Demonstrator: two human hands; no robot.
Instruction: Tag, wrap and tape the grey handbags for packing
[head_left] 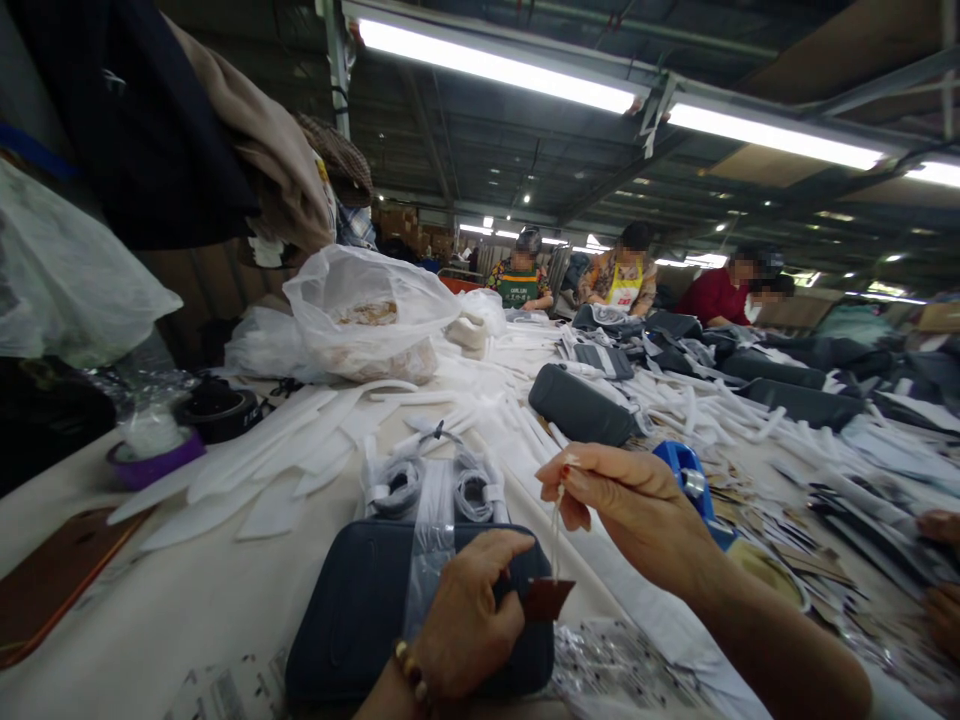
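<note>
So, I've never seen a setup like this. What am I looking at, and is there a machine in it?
No robot here: these are one person's two bare hands, pictured by a single camera worn on that person's head, looking forward and down. The right hand pinches a white string with a brown tag at its lower end. The left hand lies over a dark blue case; whether it also touches the tag is hard to tell. A clear band crosses the case, and two grey coils lie just beyond it. Also on the table are a smartphone at far left, flat white pieces and a blue tape dispenser. Other people appear farther back.
</note>
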